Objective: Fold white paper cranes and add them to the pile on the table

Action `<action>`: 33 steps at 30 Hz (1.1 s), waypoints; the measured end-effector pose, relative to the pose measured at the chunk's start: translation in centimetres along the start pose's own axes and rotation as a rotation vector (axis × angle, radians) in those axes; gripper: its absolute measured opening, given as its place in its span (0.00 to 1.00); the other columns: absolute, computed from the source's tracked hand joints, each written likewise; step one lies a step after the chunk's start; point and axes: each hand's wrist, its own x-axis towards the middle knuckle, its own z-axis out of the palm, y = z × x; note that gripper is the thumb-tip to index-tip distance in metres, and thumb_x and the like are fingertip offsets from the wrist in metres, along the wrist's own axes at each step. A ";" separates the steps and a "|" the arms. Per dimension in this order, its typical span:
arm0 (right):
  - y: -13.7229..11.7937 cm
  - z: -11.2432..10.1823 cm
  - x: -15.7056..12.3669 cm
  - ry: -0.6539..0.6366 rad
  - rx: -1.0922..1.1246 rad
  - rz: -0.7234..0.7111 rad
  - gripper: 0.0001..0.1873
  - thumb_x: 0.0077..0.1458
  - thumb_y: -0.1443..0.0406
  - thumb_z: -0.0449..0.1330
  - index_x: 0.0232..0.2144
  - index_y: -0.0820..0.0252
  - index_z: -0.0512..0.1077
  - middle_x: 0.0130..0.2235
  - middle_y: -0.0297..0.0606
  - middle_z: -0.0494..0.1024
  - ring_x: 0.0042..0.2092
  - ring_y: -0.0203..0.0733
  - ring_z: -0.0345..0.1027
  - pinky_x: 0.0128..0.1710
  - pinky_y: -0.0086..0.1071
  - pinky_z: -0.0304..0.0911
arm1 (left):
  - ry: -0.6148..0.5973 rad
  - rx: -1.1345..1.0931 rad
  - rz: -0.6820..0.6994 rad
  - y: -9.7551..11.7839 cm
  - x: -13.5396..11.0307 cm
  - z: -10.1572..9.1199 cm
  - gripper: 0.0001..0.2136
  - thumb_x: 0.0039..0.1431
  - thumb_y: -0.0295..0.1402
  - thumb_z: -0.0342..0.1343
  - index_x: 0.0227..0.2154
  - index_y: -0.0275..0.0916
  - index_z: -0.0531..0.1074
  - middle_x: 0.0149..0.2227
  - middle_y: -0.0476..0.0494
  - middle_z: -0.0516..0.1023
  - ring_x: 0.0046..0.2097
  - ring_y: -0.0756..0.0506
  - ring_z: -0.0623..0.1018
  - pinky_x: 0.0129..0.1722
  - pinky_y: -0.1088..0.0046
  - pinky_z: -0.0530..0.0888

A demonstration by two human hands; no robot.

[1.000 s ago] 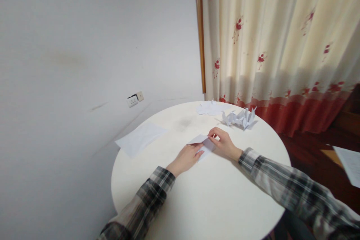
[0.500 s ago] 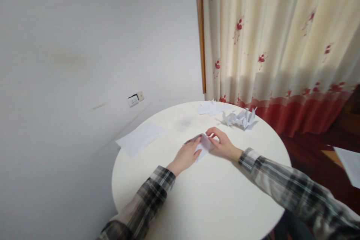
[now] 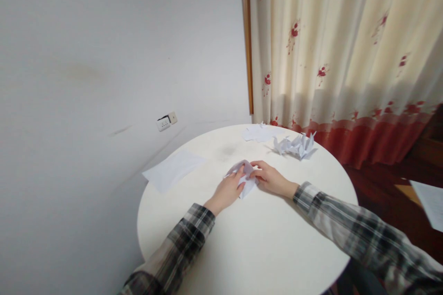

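Observation:
A small folded piece of white paper (image 3: pixel 248 186) lies on the round white table (image 3: pixel 270 244), its far flap raised and curved. My left hand (image 3: pixel 229 191) rests over its left part, fingers inside the fold and thumb on the near layer, holding it against the table. From the right, my right hand (image 3: pixel 269 177) pinches the flap's right edge between thumb and fingers. Part of the paper is hidden under both hands.
A flat white sheet (image 3: pixel 173 169) overlaps the table's left edge. Several folded paper cranes (image 3: pixel 296 146) stand at the back right, with more paper pieces (image 3: pixel 259 132) behind. A wall with a socket (image 3: pixel 164 124) and a flowered curtain (image 3: pixel 311 55) border the table.
My right hand has shifted slightly left, bending the flap inward toward my left hand. My left hand stays nearly in place on the paper.

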 end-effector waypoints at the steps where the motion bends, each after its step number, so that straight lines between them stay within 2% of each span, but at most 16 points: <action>1: 0.0 0.0 -0.1 -0.011 -0.007 0.007 0.19 0.42 0.78 0.50 0.35 0.56 0.69 0.48 0.39 0.61 0.49 0.40 0.56 0.46 0.35 0.57 | -0.005 -0.017 0.000 -0.1 0.0 0.0 0.26 0.55 0.32 0.43 0.57 0.39 0.43 0.50 0.40 0.65 0.51 0.43 0.65 0.49 0.65 0.61; 6: 0.2 -0.1 -0.3 -0.053 -0.009 0.030 0.17 0.45 0.78 0.49 0.35 0.57 0.68 0.49 0.39 0.60 0.49 0.39 0.56 0.47 0.34 0.56 | -0.044 -0.060 0.023 -0.6 0.1 0.1 0.29 0.53 0.32 0.45 0.57 0.40 0.42 0.52 0.41 0.63 0.53 0.44 0.62 0.52 0.65 0.58; 12: -0.3 -0.4 -0.2 -0.082 0.006 -0.005 0.11 0.50 0.72 0.50 0.36 0.58 0.66 0.50 0.40 0.59 0.50 0.39 0.55 0.49 0.36 0.55 | -0.060 -0.078 0.069 -1.0 0.0 0.5 0.29 0.51 0.34 0.48 0.56 0.39 0.46 0.56 0.41 0.56 0.56 0.43 0.58 0.54 0.66 0.55; 18: -0.4 -0.4 -0.1 -0.084 -0.035 0.000 0.08 0.52 0.69 0.50 0.34 0.59 0.67 0.51 0.41 0.58 0.51 0.40 0.53 0.49 0.37 0.55 | -0.042 -0.097 0.099 -0.9 0.0 0.7 0.30 0.52 0.36 0.48 0.57 0.37 0.44 0.55 0.40 0.59 0.55 0.44 0.59 0.54 0.66 0.56; 27: -0.5 -0.5 -0.1 -0.072 -0.087 0.000 0.07 0.52 0.68 0.51 0.34 0.60 0.66 0.50 0.43 0.60 0.50 0.41 0.55 0.48 0.37 0.56 | -0.102 -0.180 0.097 0.0 -0.4 0.5 0.30 0.51 0.34 0.48 0.57 0.37 0.45 0.57 0.41 0.53 0.57 0.46 0.55 0.56 0.68 0.52; 33: -0.5 -0.5 0.0 -0.027 -0.091 -0.013 0.08 0.53 0.67 0.51 0.36 0.60 0.67 0.49 0.43 0.61 0.48 0.40 0.57 0.46 0.37 0.57 | -0.134 -0.239 0.064 0.3 -0.4 0.1 0.26 0.56 0.37 0.42 0.57 0.37 0.45 0.57 0.41 0.54 0.57 0.46 0.57 0.56 0.67 0.53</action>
